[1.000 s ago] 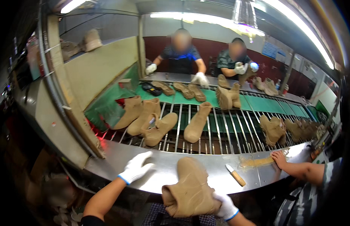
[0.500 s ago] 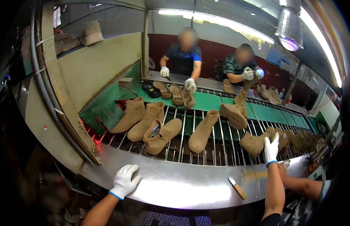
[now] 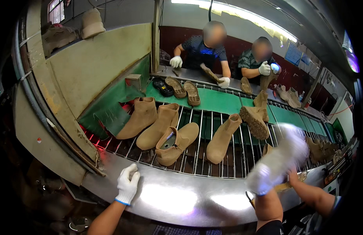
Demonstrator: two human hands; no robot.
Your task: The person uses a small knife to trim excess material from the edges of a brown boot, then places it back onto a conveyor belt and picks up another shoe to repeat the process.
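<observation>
My left hand [image 3: 127,183], in a white knitted glove with a blue cuff, rests on the metal ledge [image 3: 169,205], fingers loosely bent and nothing in them. My right hand [image 3: 261,181], gloved alike, is closed on a pale boot [image 3: 285,150] raised above the rack; both are smeared by motion, and the grip is unclear. Near my left hand, a tan boot with a buckle strap [image 3: 177,145] lies on the metal rods. Two upright tan boots [image 3: 138,117] [image 3: 160,127] stand behind it. Another tan ankle boot [image 3: 223,139] lies nearer my right hand.
Across the green belt [image 3: 216,100] two co-workers in white gloves handle a sole [image 3: 209,72] and a boot [image 3: 266,81]. Loose soles [image 3: 191,93] lie on the belt. A knife [image 3: 250,199] is mostly hidden behind my right arm. Another person's arm [image 3: 308,194] reaches in at right.
My right hand has lifted a boot off the rack and swung it nearer and leftward. My left hand stays at the ledge. The striped-shirt co-worker has raised a sole off the belt.
</observation>
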